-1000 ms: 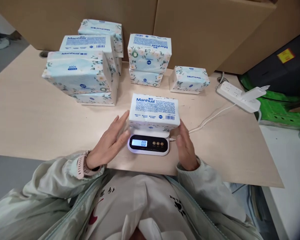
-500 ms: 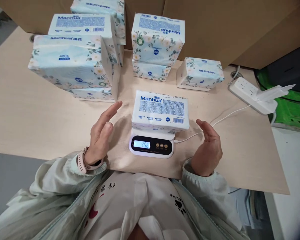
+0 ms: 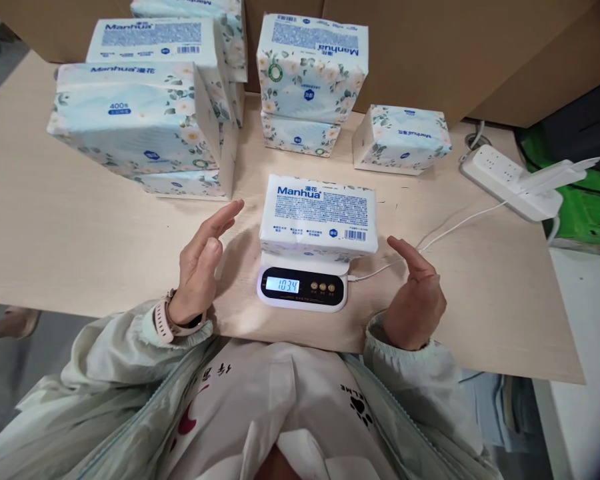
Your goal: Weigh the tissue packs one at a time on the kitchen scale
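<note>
A white pack of Manhua tissues (image 3: 318,217) lies on a small white digital scale (image 3: 303,301), its printed underside facing up. The scale's lit display (image 3: 283,285) appears to read 103.4, and the pack covers most of the weighing plate. To the left of the pack, my left hand (image 3: 203,263) is held with fingers stretched out, apart from it and holding nothing. On the other side my right hand (image 3: 416,297) has its fingers extended too, empty and a short gap away from the pack. A pink watch band circles my left wrist.
Stacked tissue packs (image 3: 135,127) stand at the back left, with another stack (image 3: 310,80) at the back middle. A single pack (image 3: 403,141) sits right of it. A white power strip (image 3: 510,181) and a thin cable (image 3: 460,230) are on the right. Cardboard (image 3: 430,53) walls the back.
The scale's reading has risen from 45.6 to 103.4. Both hands stay beside the pack, nearly unmoved. A person's foot now shows at the left edge. The view has shifted slightly.
</note>
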Demonstrator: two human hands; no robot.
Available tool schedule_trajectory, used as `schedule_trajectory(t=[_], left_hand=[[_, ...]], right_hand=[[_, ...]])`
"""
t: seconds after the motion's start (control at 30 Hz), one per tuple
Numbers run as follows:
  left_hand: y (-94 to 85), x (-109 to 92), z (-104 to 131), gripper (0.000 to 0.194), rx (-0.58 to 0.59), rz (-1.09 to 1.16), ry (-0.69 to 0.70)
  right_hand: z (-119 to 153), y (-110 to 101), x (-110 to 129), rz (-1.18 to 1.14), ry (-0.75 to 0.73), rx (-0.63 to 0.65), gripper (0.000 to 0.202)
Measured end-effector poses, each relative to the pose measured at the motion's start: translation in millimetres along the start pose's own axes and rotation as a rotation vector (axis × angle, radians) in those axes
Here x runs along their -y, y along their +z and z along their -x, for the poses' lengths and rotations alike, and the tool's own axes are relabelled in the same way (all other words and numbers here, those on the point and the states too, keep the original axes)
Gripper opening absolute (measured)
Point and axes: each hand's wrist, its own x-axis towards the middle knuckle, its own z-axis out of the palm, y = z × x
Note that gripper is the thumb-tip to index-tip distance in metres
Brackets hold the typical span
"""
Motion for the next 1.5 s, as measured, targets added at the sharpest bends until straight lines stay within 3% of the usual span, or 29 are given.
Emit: schedule_trajectory(t=[0.27, 0.87, 1.17, 1.23, 1.33, 1.43, 1.5], left_hand=[[0.6, 0, 0, 0.047, -0.007, 0.003, 0.023], [-0.5, -7, 1, 0.042, 0.020, -0.025, -0.077], [0.1, -7, 2, 0.043, 0.018, 0.000, -0.063], [-0.6, -4, 2, 0.042, 0.038, 0.029, -0.065], [-0.6, 0, 0, 0.046, 0.153, 0.061, -0.075], [2.4, -3, -13, 0.055, 0.307, 0.095, -0.090], [6.3, -9, -32, 0.059, 0.331, 0.099, -0.057]], right_hand=[[0, -3, 0, -0.013, -0.032, 0.050, 0.064], [2, 0, 0, -0.150, -0.021, 0.053, 0.058], [2, -2, -3, -0.090, 0.010, 0.065, 0.061], [1, -1, -7, -0.126, 0.048, 0.119, 0.055], [-5, 2, -5, -0.231, 0.069, 0.332, 0.062], [-23, 10, 13, -0.237, -0.020, 0.591, 0.070], [-41, 18, 29, -0.251, -0.099, 0.668, 0.067]])
